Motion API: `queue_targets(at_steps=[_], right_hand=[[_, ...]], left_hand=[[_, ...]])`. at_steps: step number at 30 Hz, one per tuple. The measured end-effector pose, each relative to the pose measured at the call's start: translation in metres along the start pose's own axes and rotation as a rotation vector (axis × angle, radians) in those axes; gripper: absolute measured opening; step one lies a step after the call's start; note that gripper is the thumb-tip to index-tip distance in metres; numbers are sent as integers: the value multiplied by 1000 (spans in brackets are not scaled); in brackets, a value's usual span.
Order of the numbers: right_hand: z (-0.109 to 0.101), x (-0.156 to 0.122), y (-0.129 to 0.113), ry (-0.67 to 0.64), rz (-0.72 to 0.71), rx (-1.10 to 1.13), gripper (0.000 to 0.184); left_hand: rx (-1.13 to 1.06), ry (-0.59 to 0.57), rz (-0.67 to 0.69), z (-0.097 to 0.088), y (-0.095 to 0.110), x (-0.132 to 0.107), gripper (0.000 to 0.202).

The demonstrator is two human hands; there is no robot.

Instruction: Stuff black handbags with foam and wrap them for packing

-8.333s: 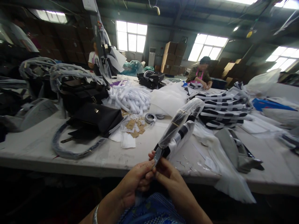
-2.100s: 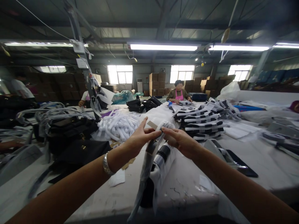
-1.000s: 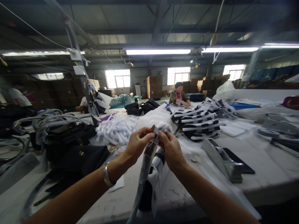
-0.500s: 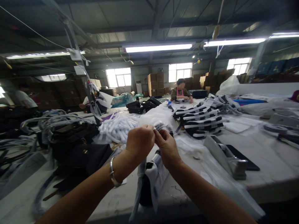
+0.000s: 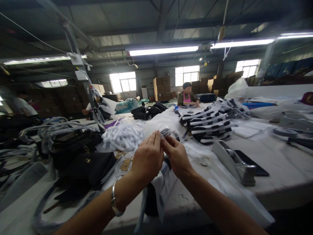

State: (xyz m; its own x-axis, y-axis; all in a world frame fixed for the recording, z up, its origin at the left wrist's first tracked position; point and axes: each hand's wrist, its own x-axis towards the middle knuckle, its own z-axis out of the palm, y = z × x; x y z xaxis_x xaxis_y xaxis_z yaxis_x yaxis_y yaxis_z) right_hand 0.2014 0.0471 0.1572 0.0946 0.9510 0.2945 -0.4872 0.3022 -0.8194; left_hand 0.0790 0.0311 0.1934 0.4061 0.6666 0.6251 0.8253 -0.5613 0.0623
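My left hand (image 5: 148, 156) and my right hand (image 5: 176, 156) meet at the fingertips in front of me, both closed. Clear plastic wrapping (image 5: 169, 131) shows just beyond the fingers and seems to be pinched between them; the exact grip is hidden. The left fingers lie straight and pressed together, while the right thumb and forefinger pinch. Below the hands stands a black bag (image 5: 151, 200), partly covered by a white wrapping sheet (image 5: 162, 192). A silver bangle circles my left wrist.
On the left lie black bags (image 5: 90, 166) with plastic-wrapped handles. Beyond my hands are white rolls (image 5: 123, 135) and stacked black-and-white strips (image 5: 209, 127). A grey tape dispenser (image 5: 233, 163) and a dark flat object (image 5: 251, 163) sit right. A co-worker (image 5: 187, 94) sits across.
My left hand has gone from a curled fist to straighter fingers, held together against the right fingertips. My right hand keeps its pinch. The view has shifted slightly.
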Motion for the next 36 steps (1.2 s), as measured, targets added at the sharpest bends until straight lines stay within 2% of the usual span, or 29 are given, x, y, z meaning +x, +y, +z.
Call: queue_targets(at_steps=[4, 7, 9, 11, 13, 14, 16, 18, 20, 22, 24, 26, 28, 30, 36], right_hand=[[-11, 4, -1, -3, 64, 51, 30], [-11, 3, -3, 26, 123, 3, 35], [-11, 2, -3, 24, 129, -61, 38], [-15, 2, -3, -38, 97, -158, 39], [-33, 5, -6, -117, 40, -322, 38], [-49, 6, -9, -130, 4, -446, 37], [-92, 6, -21, -37, -61, -779, 32], [-148, 3, -42, 227, -92, -1133, 25], [-206, -3, -66, 436, -72, -1230, 23], [-255, -9, -88, 585, -4, -1274, 18], [-290, -15, -100, 677, 109, -1271, 15], [-311, -19, -103, 722, 231, -1220, 23], [-321, -20, -101, 741, 312, -1134, 30], [-324, -20, -99, 758, 333, -1039, 35], [-315, -36, -117, 781, 263, -830, 33]], left_hand=[[-579, -145, -136, -14, -23, 14, 53], [-969, -298, -282, -11, -36, 24, 55], [-1093, -343, -360, -6, -38, 27, 56], [-1158, -342, -426, -2, -36, 27, 55], [-1188, -348, -494, 0, -34, 26, 57], [-1197, -360, -520, 0, -34, 25, 58], [-1196, -378, -548, -1, -35, 23, 58], [-1194, -373, -542, -1, -37, 22, 58], [-1195, -365, -541, 0, -39, 22, 58], [-1196, -364, -548, 2, -40, 23, 59], [-1186, -361, -554, 5, -41, 24, 61], [-1184, -352, -543, 7, -42, 26, 60], [-1196, -347, -530, 8, -43, 26, 60], [-1194, -349, -532, 9, -45, 26, 59], [-1157, -355, -562, 12, -50, 26, 59]])
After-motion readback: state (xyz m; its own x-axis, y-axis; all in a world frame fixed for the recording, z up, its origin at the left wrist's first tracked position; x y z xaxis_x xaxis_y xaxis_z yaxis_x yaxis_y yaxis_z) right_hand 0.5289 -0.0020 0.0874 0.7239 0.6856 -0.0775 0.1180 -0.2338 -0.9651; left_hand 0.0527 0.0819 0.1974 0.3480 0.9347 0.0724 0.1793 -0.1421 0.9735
